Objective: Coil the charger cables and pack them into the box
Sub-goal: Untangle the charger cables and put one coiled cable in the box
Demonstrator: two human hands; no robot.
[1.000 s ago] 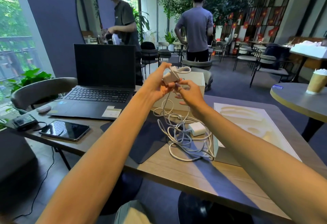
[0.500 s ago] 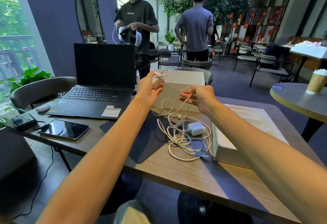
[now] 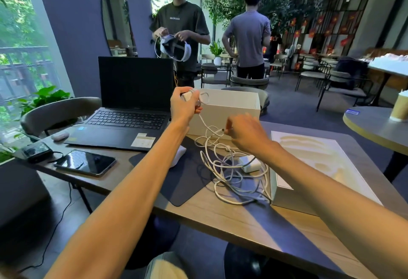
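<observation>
My left hand (image 3: 184,105) is raised in front of the open white box (image 3: 231,111) and grips a white charger plug with a small loop of its cable wound beside it. From there the white cable (image 3: 206,127) runs down to my right hand (image 3: 245,134), which pinches it lower and to the right. Below lies a tangled heap of white cables (image 3: 229,175) on the table, with a second white charger block (image 3: 248,164) in it.
An open laptop (image 3: 132,106) stands at the left, a phone (image 3: 86,163) in front of it. A flat white box lid (image 3: 320,168) lies at the right. A dark mat (image 3: 187,181) is under the cables. Two people stand behind the table.
My right hand has slid down and right along the cable, away from my left hand. My left hand stays raised with the plug. The person behind turned to face the table.
</observation>
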